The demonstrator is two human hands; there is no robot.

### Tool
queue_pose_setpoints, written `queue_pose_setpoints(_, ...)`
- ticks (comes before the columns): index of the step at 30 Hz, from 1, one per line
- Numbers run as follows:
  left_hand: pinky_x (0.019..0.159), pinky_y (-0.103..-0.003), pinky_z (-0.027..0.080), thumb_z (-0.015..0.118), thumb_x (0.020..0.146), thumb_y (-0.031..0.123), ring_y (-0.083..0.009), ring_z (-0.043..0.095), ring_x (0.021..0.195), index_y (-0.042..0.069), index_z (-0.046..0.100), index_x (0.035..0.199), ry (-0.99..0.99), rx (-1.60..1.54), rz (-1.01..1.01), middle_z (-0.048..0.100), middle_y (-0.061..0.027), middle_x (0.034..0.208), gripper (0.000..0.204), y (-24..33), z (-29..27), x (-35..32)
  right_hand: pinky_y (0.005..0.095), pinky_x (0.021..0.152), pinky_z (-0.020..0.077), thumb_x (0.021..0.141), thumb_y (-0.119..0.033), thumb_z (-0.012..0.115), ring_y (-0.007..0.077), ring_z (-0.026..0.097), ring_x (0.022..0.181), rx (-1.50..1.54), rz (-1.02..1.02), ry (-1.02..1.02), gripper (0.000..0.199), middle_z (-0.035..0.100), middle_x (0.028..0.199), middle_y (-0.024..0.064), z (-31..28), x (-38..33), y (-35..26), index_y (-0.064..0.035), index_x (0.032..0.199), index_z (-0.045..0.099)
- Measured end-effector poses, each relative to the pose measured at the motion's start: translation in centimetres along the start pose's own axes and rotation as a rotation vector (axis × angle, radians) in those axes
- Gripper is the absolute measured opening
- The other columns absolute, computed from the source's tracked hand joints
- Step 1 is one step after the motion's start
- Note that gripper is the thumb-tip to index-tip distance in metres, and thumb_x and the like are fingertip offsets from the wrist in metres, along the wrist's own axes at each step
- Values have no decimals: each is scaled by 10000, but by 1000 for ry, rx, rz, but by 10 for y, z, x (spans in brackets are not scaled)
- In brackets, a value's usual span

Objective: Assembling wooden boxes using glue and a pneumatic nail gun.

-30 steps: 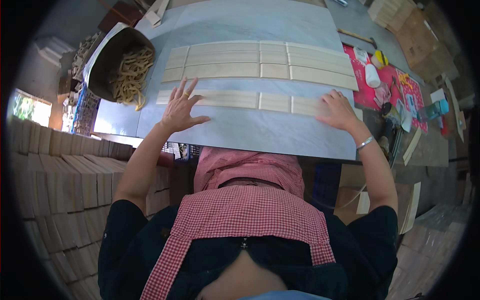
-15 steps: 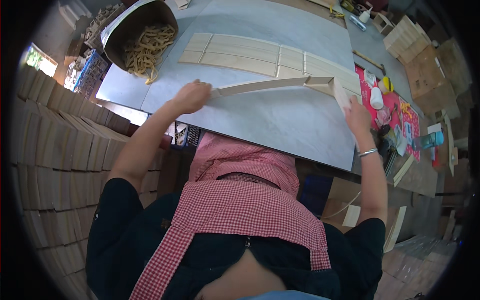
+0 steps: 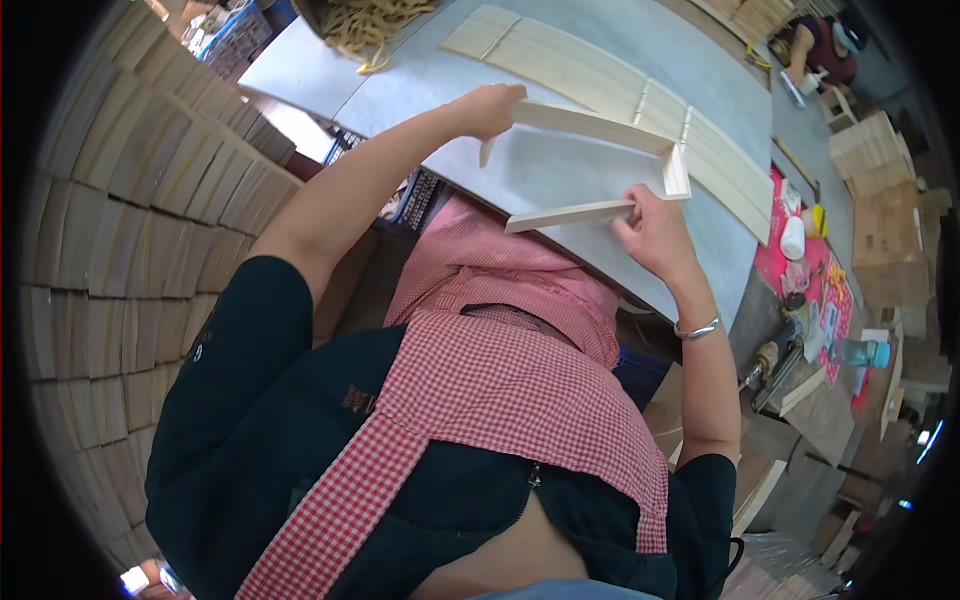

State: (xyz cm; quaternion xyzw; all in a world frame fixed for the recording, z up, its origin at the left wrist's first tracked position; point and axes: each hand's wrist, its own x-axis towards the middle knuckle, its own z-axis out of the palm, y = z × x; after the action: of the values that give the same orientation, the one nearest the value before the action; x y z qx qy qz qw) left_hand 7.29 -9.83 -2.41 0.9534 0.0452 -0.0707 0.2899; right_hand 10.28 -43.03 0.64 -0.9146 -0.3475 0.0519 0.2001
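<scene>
The left side of the frame was filled by stacks of pale wooden boards [image 3: 90,330]. The upper middle was occupied by a grey table [image 3: 715,75], before which a red-and-white checked apron [image 3: 540,385] was worn over dark clothing. Flat grooved wooden panels [image 3: 580,80] were laid across the table toward the upper right. At the upper centre, over the table's near part, a jointed wooden strip [image 3: 590,122] was held, bent at its joints into a four-sided shape left open at its lower-left corner. At the upper edge, yellowish bands [image 3: 370,25] were heaped beside the panels. The strip's upper-left corner was gripped by the left hand [image 3: 490,110], its fingers curled and their tips hidden; its near section was pinched between thumb and fingers of the right hand [image 3: 655,230]. At the right, a hammer [image 3: 797,165] and a white bottle [image 3: 793,238] were seen. A silvery bracelet [image 3: 697,330] was worn on the right wrist.
</scene>
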Motion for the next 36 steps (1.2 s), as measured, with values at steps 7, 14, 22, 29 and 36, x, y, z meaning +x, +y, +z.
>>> queue_pose_setpoints(7, 842, -467, 540, 504, 817, 63, -387, 669, 994, 32, 645, 1182, 227, -180, -71, 708, -202, 1131, 392, -8, 23, 2, 355, 686, 479, 833, -263, 760, 261, 597, 736, -189, -424, 304, 225, 619, 760, 60, 40, 13, -25, -89, 828, 617)
queue_pose_setpoints(14, 864, -463, 538, 503, 842, 100, -392, 668, 1003, 24, 646, 1155, 302, -101, -66, 712, -192, 1107, 353, 1, 34, 5, 335, 703, 465, 861, -281, 747, 231, 574, 736, -147, -404, 289, 228, 611, 779, 25, 65, 23, -23, -116, 817, 596)
queue_pose_setpoints(22, 866, -436, 550, 572, 866, 169, -351, 681, 972, 36, 568, 1336, 340, -64, 12, 702, -192, 1143, 488, -18, 46, 12, 333, 695, 465, 875, -289, 739, 217, 573, 735, -206, -369, 375, 214, 627, 802, 10, 70, 23, -29, -122, 844, 609)
queue_pose_setpoints(29, 803, -404, 561, 747, 823, 227, -315, 668, 853, 79, 303, 1567, 92, -624, 178, 670, -221, 1143, 879, -32, 28, -45, 333, 699, 468, 883, -282, 732, 217, 575, 741, -211, -330, 321, 202, 633, 815, 14, 68, 21, -28, -119, 861, 615)
queue_pose_setpoints(36, 696, -305, 560, 871, 708, 109, -229, 651, 814, 73, 174, 1615, 7, -438, 215, 660, -200, 1054, 1145, -38, 22, -46, 340, 756, 504, 867, -162, 721, 230, 608, 812, -37, -444, 326, 252, 629, 949, 40, 79, 42, -75, -113, 1111, 681)
